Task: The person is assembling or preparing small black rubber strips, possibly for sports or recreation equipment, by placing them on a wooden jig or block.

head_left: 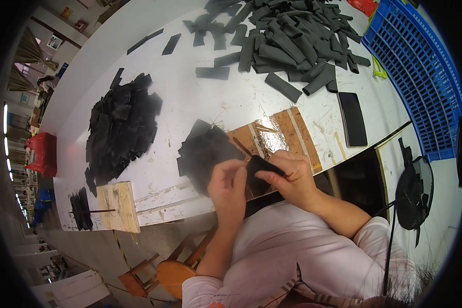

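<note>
My right hand (pixel 291 175) grips a small black flat piece, perhaps fabric (pixel 257 168), with the thumb pressed on its near face. Right beside the piece's left edge is my left hand (pixel 227 187), its fingers curled and the thumb against them; what lies between them is hidden. A thin brown stick (pixel 242 146) slants toward the held piece from above. Behind my left hand spreads a small heap of black pieces (pixel 203 149). Under and beyond my right hand lies a brown board (pixel 297 131) with pale stripes and a shiny patch.
Dark grey tube-like pieces (pixel 292 46) are heaped at the back, and flat black pieces (pixel 120 128) at the left. A wooden block (pixel 119 205) with a rod lies at the front left corner. A phone (pixel 352 119) and a blue basket (pixel 410 77) are at the right.
</note>
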